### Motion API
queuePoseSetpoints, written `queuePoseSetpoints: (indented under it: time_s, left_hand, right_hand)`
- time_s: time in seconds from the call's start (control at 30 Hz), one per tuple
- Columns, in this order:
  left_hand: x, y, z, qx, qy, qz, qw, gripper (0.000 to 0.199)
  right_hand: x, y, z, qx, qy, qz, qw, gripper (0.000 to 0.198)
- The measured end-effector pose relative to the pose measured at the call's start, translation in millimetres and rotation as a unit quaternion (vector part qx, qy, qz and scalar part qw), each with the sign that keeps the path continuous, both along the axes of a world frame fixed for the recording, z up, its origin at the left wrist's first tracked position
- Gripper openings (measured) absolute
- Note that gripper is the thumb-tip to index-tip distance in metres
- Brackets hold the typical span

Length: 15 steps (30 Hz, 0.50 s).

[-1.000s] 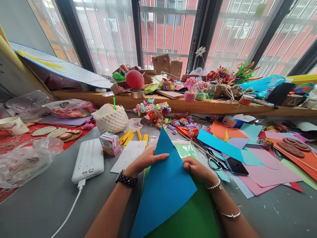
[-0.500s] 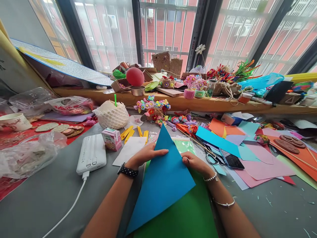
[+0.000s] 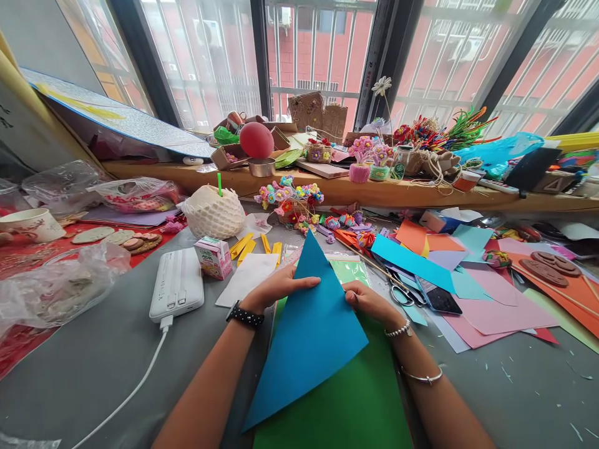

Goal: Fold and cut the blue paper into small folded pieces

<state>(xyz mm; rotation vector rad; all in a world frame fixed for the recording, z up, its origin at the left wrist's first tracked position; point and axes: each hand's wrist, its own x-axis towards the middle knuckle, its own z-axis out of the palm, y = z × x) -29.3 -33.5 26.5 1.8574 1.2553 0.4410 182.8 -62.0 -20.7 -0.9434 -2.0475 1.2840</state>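
Note:
A sheet of blue paper (image 3: 311, 349), brought to a point at its far end, is between my two hands. My left hand (image 3: 278, 288) grips its left edge, the thumb lying on top and the other fingers hidden behind. On the right edge, my right hand (image 3: 369, 304) pinches the paper between thumb and curled fingers. Beneath it, a green sheet (image 3: 346, 405) lies close to my body. White paper (image 3: 248, 279) rests beyond my left wrist. Scissors (image 3: 406, 294) and a phone (image 3: 438, 297) lie to the right of my right hand.
A white power bank (image 3: 176, 284) with a cable, a small pink carton (image 3: 213, 257) and a net-wrapped coconut (image 3: 213, 213) stand on the left. Coloured paper sheets (image 3: 496, 302) spread over the right side. Craft flowers (image 3: 290, 198) stand before the cluttered window ledge (image 3: 187, 179).
The near left corner of the blue paper has shifted slightly up and to the right. Both hands keep their hold, and the camera view has moved a little.

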Motion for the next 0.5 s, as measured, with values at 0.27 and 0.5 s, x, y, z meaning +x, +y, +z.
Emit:
queuePoseSetpoints:
  time_s: [0.27,0.5]
  left_hand:
    - [1.0,0.9,-3.1,-0.013,-0.015,-0.001,1.0,0.047]
    - [2.2,0.3,-3.6,-0.025,-0.044,-0.033,0.998,0.043]
  right_hand:
    - [-1.4,-1.4,3.6,-0.032,0.02,0.005,0.999,0.061]
    - [-0.4,-0.3,1.8,-0.028,0.021,-0.003,0.999,0.06]
